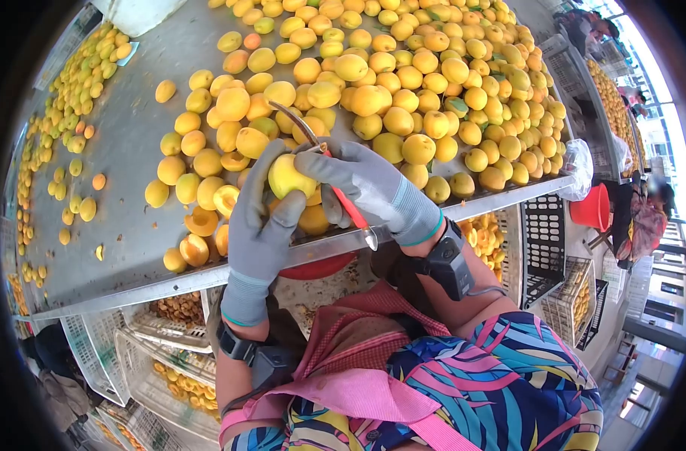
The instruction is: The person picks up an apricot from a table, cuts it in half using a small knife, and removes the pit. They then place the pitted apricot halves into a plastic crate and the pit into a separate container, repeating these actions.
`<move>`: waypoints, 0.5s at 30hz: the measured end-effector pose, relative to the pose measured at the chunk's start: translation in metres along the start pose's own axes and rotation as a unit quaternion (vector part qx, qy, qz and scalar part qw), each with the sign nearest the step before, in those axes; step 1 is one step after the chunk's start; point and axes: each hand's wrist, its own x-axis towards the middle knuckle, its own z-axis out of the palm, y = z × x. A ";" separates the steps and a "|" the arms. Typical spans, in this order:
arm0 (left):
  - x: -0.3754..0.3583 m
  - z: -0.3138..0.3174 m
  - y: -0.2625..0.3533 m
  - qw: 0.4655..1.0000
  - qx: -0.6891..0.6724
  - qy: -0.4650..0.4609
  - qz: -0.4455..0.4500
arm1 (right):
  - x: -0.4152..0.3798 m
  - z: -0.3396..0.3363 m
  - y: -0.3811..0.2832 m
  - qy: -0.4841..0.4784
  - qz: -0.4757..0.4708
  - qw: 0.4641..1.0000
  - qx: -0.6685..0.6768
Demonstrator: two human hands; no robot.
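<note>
My left hand [258,225], in a grey glove, is closed around a yellow apricot [290,177] just above the table's front edge. In my right hand [365,180], also gloved, is a knife [348,207] with a red handle and a curved blade pointing up and away to the left. The right fingers and thumb are close against the apricot's right side; whether the blade touches the fruit is hard to see. Cut apricot halves [194,249] lie left of my left hand, some with the hollow side up. Whole apricots [399,120] are heaped beyond both hands.
The metal table [125,240] has a raised front edge. More apricots [76,83] spread along its left side. Below stand plastic crates [143,361] of fruit halves and a black crate [544,244]. A red bucket [589,208] and a seated person [643,222] are at the right.
</note>
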 end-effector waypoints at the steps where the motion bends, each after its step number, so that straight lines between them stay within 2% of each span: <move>1: 0.001 -0.001 -0.002 1.000 0.001 0.000 0.000 | 0.001 0.000 0.001 -0.010 -0.015 1.000 0.016; 3: 0.003 -0.005 -0.009 0.992 -0.123 -0.029 -0.026 | -0.001 0.000 0.001 -0.021 -0.030 0.999 0.032; 4: 0.004 -0.005 -0.010 0.992 -0.122 -0.028 -0.024 | -0.003 0.001 -0.002 -0.027 -0.040 0.999 0.022; 6: 0.004 -0.004 -0.011 0.942 -0.321 0.035 -0.094 | -0.004 0.005 0.000 -0.038 -0.049 0.998 0.011; 7: 0.004 -0.001 -0.009 0.927 -0.351 0.075 -0.107 | -0.003 0.008 0.005 -0.012 -0.116 0.993 -0.008; 9: 0.004 -0.010 -0.014 0.912 -0.393 0.052 -0.107 | 0.001 0.010 0.015 0.031 -0.218 0.971 -0.089; 10: 0.005 -0.014 -0.016 0.893 -0.436 0.025 -0.108 | 0.003 0.010 0.021 0.026 -0.220 0.971 -0.090; 12: 0.003 -0.013 -0.014 0.889 -0.440 0.042 -0.125 | 0.006 0.012 0.029 0.055 -0.289 0.934 -0.203; 13: 0.003 -0.013 -0.012 0.882 -0.444 0.056 -0.145 | 0.003 0.015 0.027 0.062 -0.293 0.922 -0.244; 15: 0.004 -0.015 -0.011 0.875 -0.457 0.048 -0.151 | 0.002 0.019 0.029 0.056 -0.303 0.917 -0.255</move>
